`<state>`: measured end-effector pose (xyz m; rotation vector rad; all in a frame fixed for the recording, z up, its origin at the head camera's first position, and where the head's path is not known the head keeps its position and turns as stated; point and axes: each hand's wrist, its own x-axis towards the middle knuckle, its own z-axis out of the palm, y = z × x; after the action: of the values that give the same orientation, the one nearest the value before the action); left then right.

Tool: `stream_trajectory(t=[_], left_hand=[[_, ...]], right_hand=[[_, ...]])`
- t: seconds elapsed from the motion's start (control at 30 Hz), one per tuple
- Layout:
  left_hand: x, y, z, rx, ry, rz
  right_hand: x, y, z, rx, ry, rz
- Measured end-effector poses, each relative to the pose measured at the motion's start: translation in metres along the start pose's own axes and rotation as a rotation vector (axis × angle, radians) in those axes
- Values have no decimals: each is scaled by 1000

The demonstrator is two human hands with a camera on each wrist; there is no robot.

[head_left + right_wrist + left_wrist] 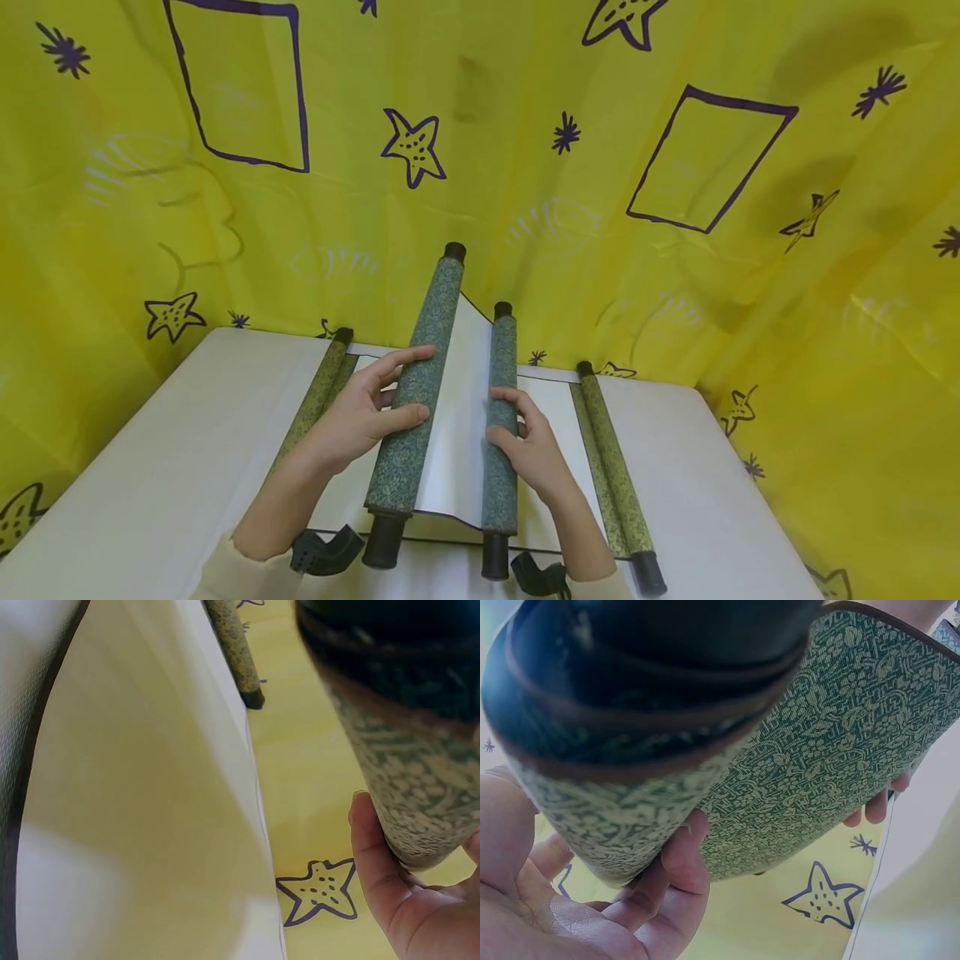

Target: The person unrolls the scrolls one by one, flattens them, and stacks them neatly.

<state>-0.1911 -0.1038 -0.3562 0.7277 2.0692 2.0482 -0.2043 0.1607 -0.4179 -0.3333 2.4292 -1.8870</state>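
Left hand [366, 414] and right hand [531, 439], partly closed, grip opposite rolled ends of a green-patterned scroll [452, 417] above an olive-patterned scroll [611, 454].

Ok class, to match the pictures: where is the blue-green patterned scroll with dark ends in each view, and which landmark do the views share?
Head: scroll at the centre, in left hand and right hand.
Left wrist: scroll, rolled at upper left, its patterned back reaching the right edge.
Right wrist: one roll of it, upper right.
Shared landmark: yellow cloth backdrop with dark-outlined stars.
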Motion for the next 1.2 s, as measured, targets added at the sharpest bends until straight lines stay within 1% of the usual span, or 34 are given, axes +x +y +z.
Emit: stream_trajectory(t=[0.4, 0.6, 0.97, 1.2], left_hand=[[0, 4, -1, -16, -2, 21], [-1, 5, -3, -22, 9, 31], [-5, 8, -4, -19, 34, 25], [-6, 9, -5, -40, 52, 37]], right_hand=[[0, 1, -2, -9, 13, -1], [2, 2, -1, -19, 18, 4], [0, 3, 1, -30, 14, 36], [-1, 0, -1, -10, 6, 26]])
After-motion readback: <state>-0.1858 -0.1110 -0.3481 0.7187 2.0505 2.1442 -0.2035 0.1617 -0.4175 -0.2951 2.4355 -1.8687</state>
